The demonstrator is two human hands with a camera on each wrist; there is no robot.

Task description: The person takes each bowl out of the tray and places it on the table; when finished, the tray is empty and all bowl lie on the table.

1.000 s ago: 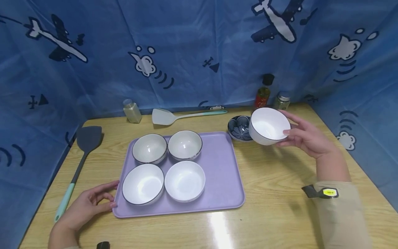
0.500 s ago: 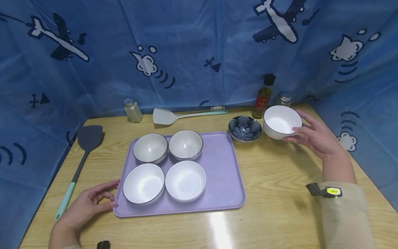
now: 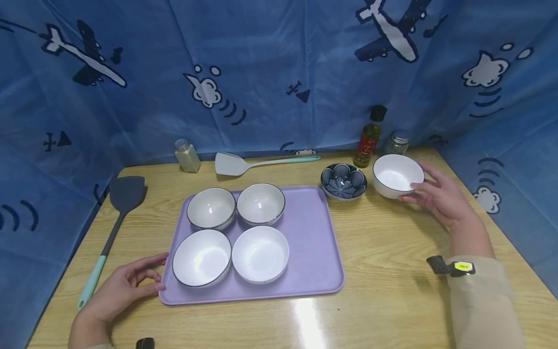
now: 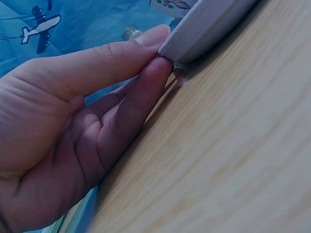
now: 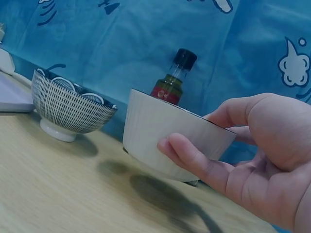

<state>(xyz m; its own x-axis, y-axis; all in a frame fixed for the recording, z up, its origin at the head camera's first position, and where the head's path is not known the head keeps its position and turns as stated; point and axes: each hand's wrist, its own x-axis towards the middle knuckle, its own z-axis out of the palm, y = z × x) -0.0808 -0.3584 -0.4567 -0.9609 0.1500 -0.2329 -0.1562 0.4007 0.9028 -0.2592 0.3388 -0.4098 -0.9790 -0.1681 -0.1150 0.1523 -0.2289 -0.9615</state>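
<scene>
At the back right my right hand [image 3: 444, 201] grips a white bowl [image 3: 395, 173] with a thin dark rim, thumb on its near side. In the right wrist view this bowl [image 5: 165, 131] tilts slightly over its shadow; whether its foot touches the table I cannot tell. My left hand [image 3: 119, 293] pinches the left edge of a purple tray [image 3: 311, 247], thumb and finger on the rim [image 4: 182, 43]. On the tray stand several pale bowls, among them a plain white bowl [image 3: 260, 254] and a dark-rimmed white bowl [image 3: 201, 258].
A dark patterned bowl [image 3: 343, 183] stands left of the held bowl. Behind are an oil bottle [image 3: 367, 143] and a glass jar [image 3: 397, 143]. A white turner [image 3: 231, 165] and a shaker [image 3: 187, 156] lie along the back. The grey spatula [image 3: 126, 194] is at left; a blue curtain [image 3: 257, 58] encloses the table.
My right hand has carried the white bowl rightward, away from the dark patterned bowl, then lowered it slightly. The left hand and tray have stayed put.
</scene>
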